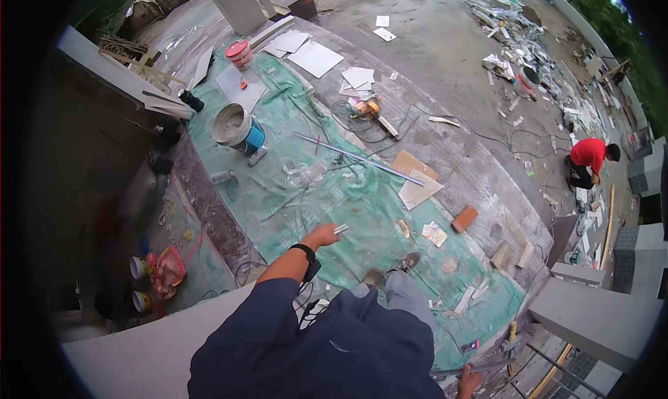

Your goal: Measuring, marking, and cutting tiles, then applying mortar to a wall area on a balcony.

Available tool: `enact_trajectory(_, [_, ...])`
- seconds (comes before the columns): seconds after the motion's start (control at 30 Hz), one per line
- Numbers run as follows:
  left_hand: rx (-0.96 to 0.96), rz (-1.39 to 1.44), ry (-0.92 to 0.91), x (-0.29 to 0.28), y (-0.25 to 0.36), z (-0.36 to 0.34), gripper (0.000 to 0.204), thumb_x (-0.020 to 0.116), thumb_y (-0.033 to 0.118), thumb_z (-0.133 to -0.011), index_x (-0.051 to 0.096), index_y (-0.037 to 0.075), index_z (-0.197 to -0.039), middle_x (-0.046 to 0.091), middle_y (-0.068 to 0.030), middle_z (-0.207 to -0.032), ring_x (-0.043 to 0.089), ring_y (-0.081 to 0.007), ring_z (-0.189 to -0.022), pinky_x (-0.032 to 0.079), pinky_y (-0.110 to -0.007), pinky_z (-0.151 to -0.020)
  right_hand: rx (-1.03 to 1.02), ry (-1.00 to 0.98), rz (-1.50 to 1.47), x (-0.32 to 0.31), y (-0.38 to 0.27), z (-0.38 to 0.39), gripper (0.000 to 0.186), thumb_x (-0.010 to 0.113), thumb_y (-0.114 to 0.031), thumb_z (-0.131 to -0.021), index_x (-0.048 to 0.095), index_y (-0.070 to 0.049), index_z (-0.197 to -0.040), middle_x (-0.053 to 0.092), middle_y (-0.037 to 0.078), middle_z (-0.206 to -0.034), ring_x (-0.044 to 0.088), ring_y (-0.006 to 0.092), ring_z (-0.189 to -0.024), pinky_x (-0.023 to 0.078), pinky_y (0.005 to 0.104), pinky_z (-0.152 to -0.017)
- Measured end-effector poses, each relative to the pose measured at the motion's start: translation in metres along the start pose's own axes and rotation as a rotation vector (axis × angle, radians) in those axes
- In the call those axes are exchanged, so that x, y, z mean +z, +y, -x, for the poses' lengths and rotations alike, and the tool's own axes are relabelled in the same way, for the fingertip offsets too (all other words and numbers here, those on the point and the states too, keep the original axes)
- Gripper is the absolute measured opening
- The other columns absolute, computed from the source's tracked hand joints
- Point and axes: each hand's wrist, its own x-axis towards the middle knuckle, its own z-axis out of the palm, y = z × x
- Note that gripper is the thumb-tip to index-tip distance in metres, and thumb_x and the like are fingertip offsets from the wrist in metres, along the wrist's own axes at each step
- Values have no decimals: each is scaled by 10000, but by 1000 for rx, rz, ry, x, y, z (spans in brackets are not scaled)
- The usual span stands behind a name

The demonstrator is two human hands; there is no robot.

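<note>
My left hand [322, 236], with a black watch on the wrist, is stretched forward over a green sheet [355, 204]. It is closed around a short bundle of thin pale strips [340, 229], whose ends stick out past the fingers. Low at the right edge of my body, my right hand [470, 383] is closed at a long grey metal bar [487, 365]; most of its fingers are hidden. Ahead of my left hand, a long silver metal strip [358, 158] lies across the sheet. My shoes [403, 262] stand on the sheet.
A mortar bucket [237, 128] and a red-white bucket [239, 54] stand ahead left. An orange power tool [367, 108] lies among cables. White tiles [315, 58], tan boards [415, 176] and a red brick [465, 219] lie about. A person in red [589, 157] crouches far right near rubble.
</note>
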Motion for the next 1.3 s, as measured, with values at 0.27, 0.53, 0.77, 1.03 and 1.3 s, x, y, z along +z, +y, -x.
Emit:
enact_trajectory(0.27, [-424,-108,114,-121,-136,-37,335,708,286,-740,688,78,-1001,693,-194,-981,652,-388,-931,507,-484,-798,-210,-395,313,96,-168,-172,263,694,-152,-858,621,78,-752,650,143,-634,658,239,-517,502,365,-468])
enact_trajectory(0.53, [-434,-106,218,-348,-252,-364,422,723,227,-731,647,111,-1129,679,-169,-1062,634,-371,-1008,506,-471,-845,-166,-229,224,272,-470,-278,197,662,-151,-880,620,35,-830,594,105,-614,599,237,-529,456,355,-512])
enact_trajectory(0.77, [-487,-79,187,-356,-457,-950,481,752,225,-735,624,119,-1187,678,-172,-1092,633,-376,-1034,505,-456,-884,259,-246,315,550,-594,-352,253,605,-238,-957,620,10,-1002,611,84,-823,606,162,-644,536,294,-550])
enact_trajectory(1.03, [-379,60,282,-195,-676,-1321,775,683,121,-712,399,123,-1433,641,-222,-1185,682,-389,-878,535,-464,-776,619,-324,569,785,-624,-556,190,595,-263,-980,632,-116,-1094,701,141,-1026,684,259,-856,552,371,-623])
enact_trajectory(1.3, [-259,-32,367,-198,-650,-1400,613,640,59,-733,510,86,-1331,646,-215,-1154,634,-399,-1033,490,-459,-856,495,522,17,674,-714,-661,211,588,-242,-960,573,-37,-915,611,60,-729,642,154,-593,506,267,-534])
